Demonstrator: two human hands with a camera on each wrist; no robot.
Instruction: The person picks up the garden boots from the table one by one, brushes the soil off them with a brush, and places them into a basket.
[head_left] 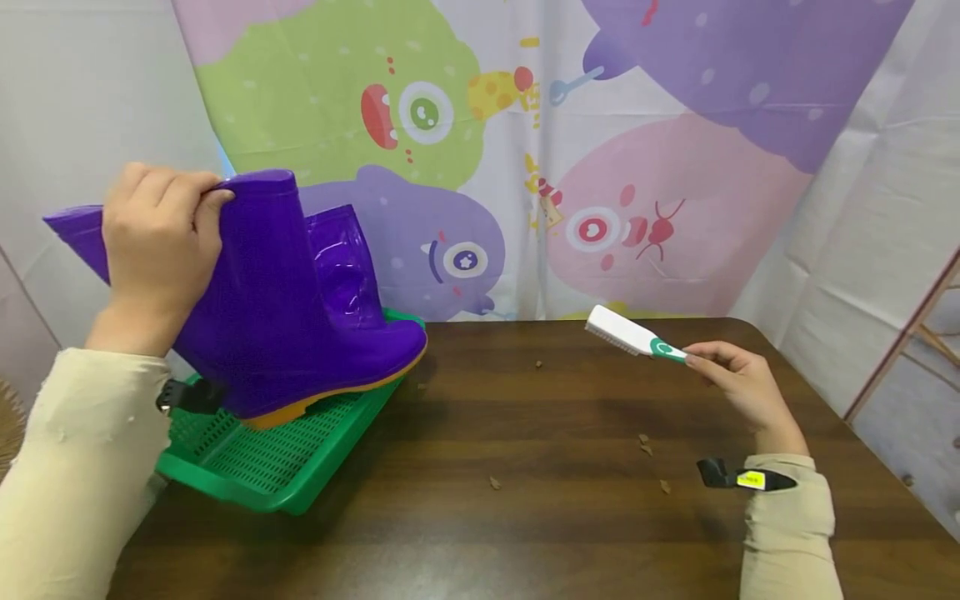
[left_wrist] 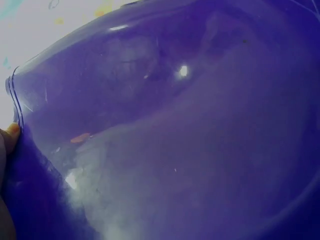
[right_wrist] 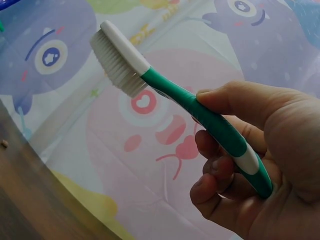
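Two hands, one boot lifted and one brush held clear

Two purple rubber boots stand over a green perforated plastic tray [head_left: 277, 467] at the left end of a dark brown wooden table [head_left: 570, 500]. The left hand [head_left: 159, 242] has its fingers curled over the top rim of the nearer glossy purple rubber boot with the yellow sole [head_left: 285, 333] and holds it tipped, heel down on the tray and toe lifted just past the tray's edge. The second purple boot [head_left: 341, 267] stands right behind it. In the left wrist view the boot's shiny wall [left_wrist: 190, 140] fills the frame, with only a fingertip [left_wrist: 11, 131] at its rim.

The right hand [head_left: 738, 379] is well apart from the boots, over the right part of the table. Its thumb and curled fingers grip the handle of a white-headed scrubbing brush with a green plastic handle [head_left: 633, 335], short white bristles [right_wrist: 116, 65] pointing down and clear of everything.

By my judgement the scrubbing is somewhere in the middle or paused: brush and boot are apart, and small brown crumbs [head_left: 645, 446] lie scattered on the tabletop, perhaps dirt off a sole. The boot's visible side looks smooth and clean; its underside is hidden, so what is left cannot be told.

A cartoon-monster cloth backdrop [head_left: 525, 150] hangs behind the table.
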